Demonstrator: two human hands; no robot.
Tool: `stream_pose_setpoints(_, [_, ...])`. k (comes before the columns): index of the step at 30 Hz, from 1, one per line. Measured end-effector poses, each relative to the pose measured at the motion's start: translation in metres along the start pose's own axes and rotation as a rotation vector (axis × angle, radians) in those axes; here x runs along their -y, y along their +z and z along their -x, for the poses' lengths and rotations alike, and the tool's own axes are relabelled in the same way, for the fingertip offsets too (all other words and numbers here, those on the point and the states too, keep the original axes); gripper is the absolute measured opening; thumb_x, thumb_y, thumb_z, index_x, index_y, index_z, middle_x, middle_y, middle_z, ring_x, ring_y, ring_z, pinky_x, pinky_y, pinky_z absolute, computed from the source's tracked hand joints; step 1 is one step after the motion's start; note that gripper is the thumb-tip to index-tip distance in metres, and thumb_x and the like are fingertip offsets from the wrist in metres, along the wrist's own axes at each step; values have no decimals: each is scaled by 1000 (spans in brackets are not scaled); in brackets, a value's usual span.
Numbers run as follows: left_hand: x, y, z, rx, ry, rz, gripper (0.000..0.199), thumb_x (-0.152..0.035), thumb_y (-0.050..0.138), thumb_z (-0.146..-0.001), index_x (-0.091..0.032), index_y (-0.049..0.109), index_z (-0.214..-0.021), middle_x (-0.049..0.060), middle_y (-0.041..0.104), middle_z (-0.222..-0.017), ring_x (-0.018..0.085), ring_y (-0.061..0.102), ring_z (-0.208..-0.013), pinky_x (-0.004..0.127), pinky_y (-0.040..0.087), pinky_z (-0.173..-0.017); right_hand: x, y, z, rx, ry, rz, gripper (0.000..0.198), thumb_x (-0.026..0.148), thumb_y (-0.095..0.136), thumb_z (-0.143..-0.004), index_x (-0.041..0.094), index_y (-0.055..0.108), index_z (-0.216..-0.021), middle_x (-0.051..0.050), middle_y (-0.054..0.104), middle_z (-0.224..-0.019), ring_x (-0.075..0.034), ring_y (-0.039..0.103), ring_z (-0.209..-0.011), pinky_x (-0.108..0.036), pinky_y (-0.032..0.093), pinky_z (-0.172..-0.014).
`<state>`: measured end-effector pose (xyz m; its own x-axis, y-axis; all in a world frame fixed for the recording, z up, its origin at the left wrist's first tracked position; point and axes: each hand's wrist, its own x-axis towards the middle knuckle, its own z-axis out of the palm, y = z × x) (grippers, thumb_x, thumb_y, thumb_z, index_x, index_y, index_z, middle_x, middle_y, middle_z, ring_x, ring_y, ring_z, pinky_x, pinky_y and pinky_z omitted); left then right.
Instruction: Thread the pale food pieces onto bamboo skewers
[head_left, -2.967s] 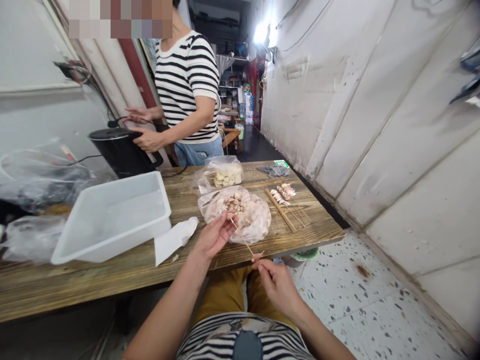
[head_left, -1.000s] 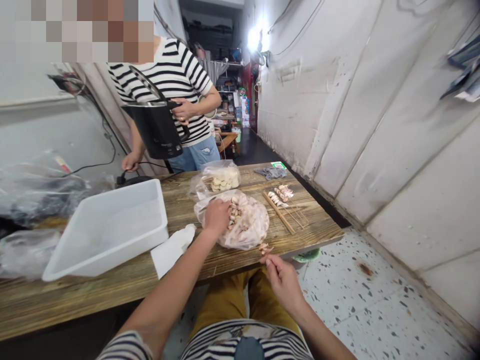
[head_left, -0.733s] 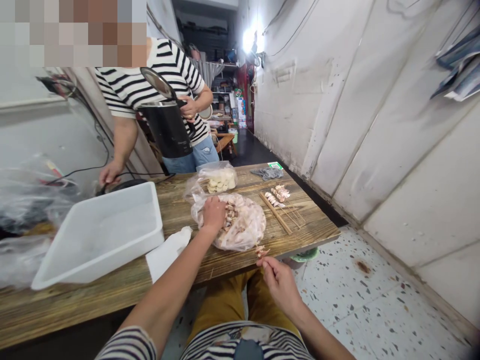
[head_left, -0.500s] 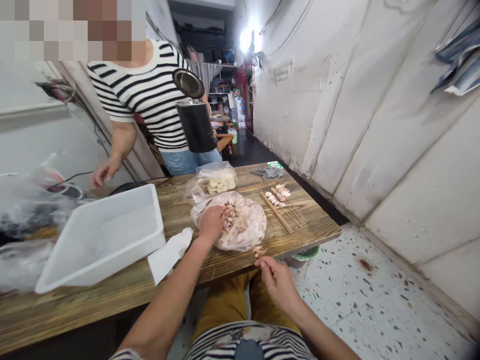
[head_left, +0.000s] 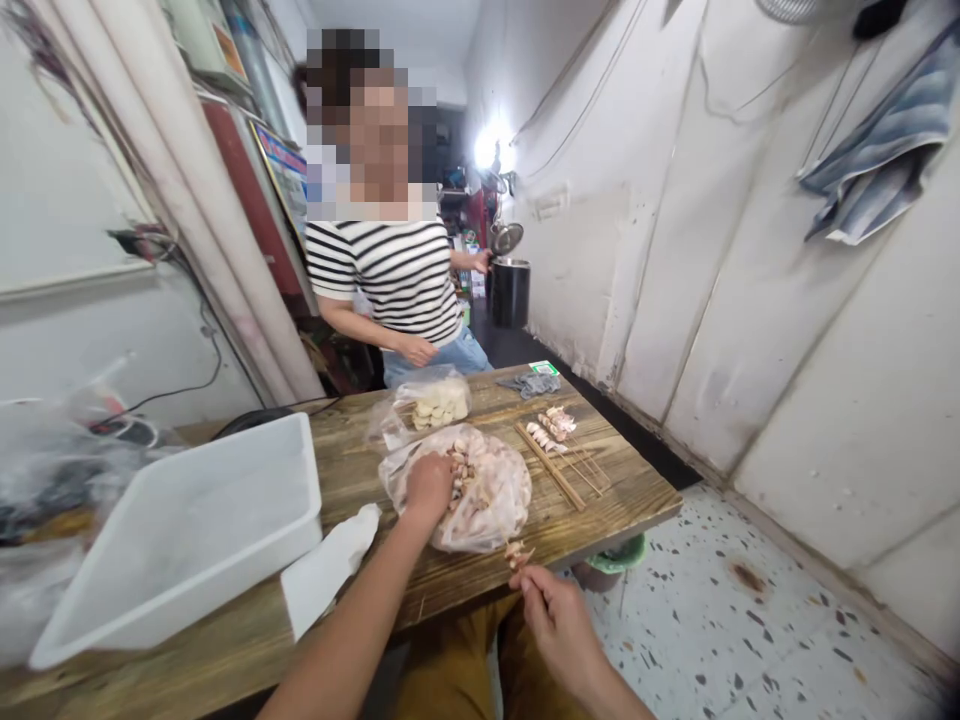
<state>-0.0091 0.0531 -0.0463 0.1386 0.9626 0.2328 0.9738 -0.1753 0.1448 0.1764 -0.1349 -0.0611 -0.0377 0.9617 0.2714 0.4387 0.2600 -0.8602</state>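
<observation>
My left hand reaches into an open clear plastic bag of pinkish garlic cloves. Its fingers are curled in among the cloves, and what they grip is hidden. At the table's front edge, my right hand is closed on a skewer of garlic cloves, whose thin tip points up beside the bag. To the right of the bag lie finished-looking garlic skewers, their sticks toward me, alongside a pair of light wooden strips.
A white plastic tub and a white paper sheet are on the left. Behind the bag sits another bag of pale slices; a grey crumpled glove-like item lies farther back. Across the table, a person holds a black lidded pot.
The other person has stepped back and swung the black pot away to the right. My view has tilted up. Both my hands stay at about the same places by the bag.
</observation>
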Motion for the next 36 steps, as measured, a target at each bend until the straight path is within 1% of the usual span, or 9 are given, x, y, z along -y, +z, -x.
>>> stream_pose_setpoints(7, [-6, -5, 0, 6, -30, 110, 22, -21, 47, -79, -14, 67, -78, 14, 66, -85, 23, 60, -83, 30, 39, -71, -11, 4, -1, -18, -47, -3, 32, 31, 34, -91, 17, 60, -79, 0, 52, -53, -15, 54, -54, -20, 36, -49])
stream_pose_setpoints(11, [-4, -7, 8, -31, -22, 257, 24, -22, 46, -80, -15, 64, -94, 11, 68, -88, 21, 61, -82, 29, 41, -71, -11, 7, -2, -39, -74, 5, 31, 27, 35, -90, 16, 60, -77, -2, 58, -60, -15, 55, -56, -20, 38, -52])
stream_pose_setpoints(15, [-1, -9, 28, -76, -192, 854, 32, -29, 60, -71, -14, 61, -100, 9, 69, -90, 20, 63, -82, 29, 46, -72, -5, 8, -1, -37, -54, -17, 28, 25, 36, -91, 17, 61, -79, -2, 60, -65, -14, 56, -58, -19, 39, -54])
stream_pose_setpoints(17, [-4, -17, 41, -40, -295, 1187, 39, -32, 69, -62, -14, 62, -96, 8, 69, -89, 21, 63, -81, 31, 47, -72, 0, 8, 1, -8, -39, -24, 27, 24, 37, -91, 17, 62, -81, -2, 61, -67, -14, 56, -60, -19, 39, -54])
stream_pose_setpoints(19, [-8, -28, 52, 24, -319, 1474, 43, -33, 76, -55, -13, 62, -92, 6, 68, -87, 18, 63, -78, 31, 48, -73, 4, 7, 2, 18, -27, -35, 26, 24, 38, -91, 16, 62, -85, -2, 61, -69, -14, 56, -61, -19, 39, -54])
stream_pose_setpoints(22, [-13, -42, 63, 113, -348, 1684, 41, -25, 80, -52, -13, 64, -88, 4, 68, -84, 12, 62, -74, 26, 48, -74, 9, 5, 2, 52, -10, -52, 26, 24, 38, -91, 16, 63, -89, -3, 62, -71, -14, 56, -62, -20, 39, -54])
stream_pose_setpoints(26, [-14, -48, 70, 153, -352, 1791, 45, -19, 79, -55, -15, 65, -97, 3, 68, -84, 10, 61, -74, 23, 48, -76, 15, 1, 3, 93, -8, -45, 27, 24, 38, -91, 16, 63, -89, -3, 62, -70, -14, 56, -61, -20, 39, -53])
stream_pose_setpoints(30, [-13, -46, 72, 106, -337, 1798, 47, -18, 79, -55, -13, 65, -99, 3, 68, -82, 10, 61, -73, 23, 48, -78, 18, -1, 5, 96, 2, -34, 27, 25, 38, -92, 16, 63, -89, -4, 62, -71, -15, 57, -64, -20, 39, -51])
stream_pose_setpoints(36, [-14, -47, 74, 77, -254, 1757, 61, -20, 77, -58, -16, 58, -116, 6, 67, -94, 14, 60, -90, 26, 46, -84, 17, -3, 8, 107, 1, -28, 27, 28, 37, -92, 17, 62, -86, -3, 59, -64, -17, 58, -66, -20, 39, -50])
